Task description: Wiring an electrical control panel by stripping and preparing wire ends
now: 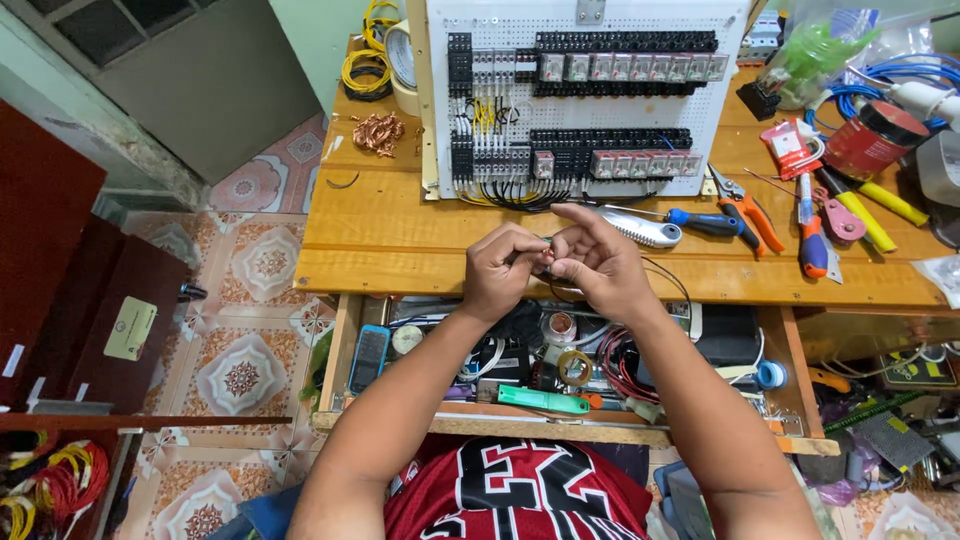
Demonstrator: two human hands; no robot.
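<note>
My left hand and my right hand meet above the front edge of the wooden workbench. Both pinch the end of a thin black wire between their fingertips; the wire loops away to the right past my right wrist. Just behind my hands stands a white perforated panel fitted with rows of black relays and terminal blocks, with black wires hanging from its lower edge. What exactly lies between my fingertips is too small to make out.
A grey-handled knife, blue screwdriver, orange pliers and other hand tools lie to the right. Copper wire scraps sit at the back left. An open drawer below holds tape rolls, a phone and a green tool.
</note>
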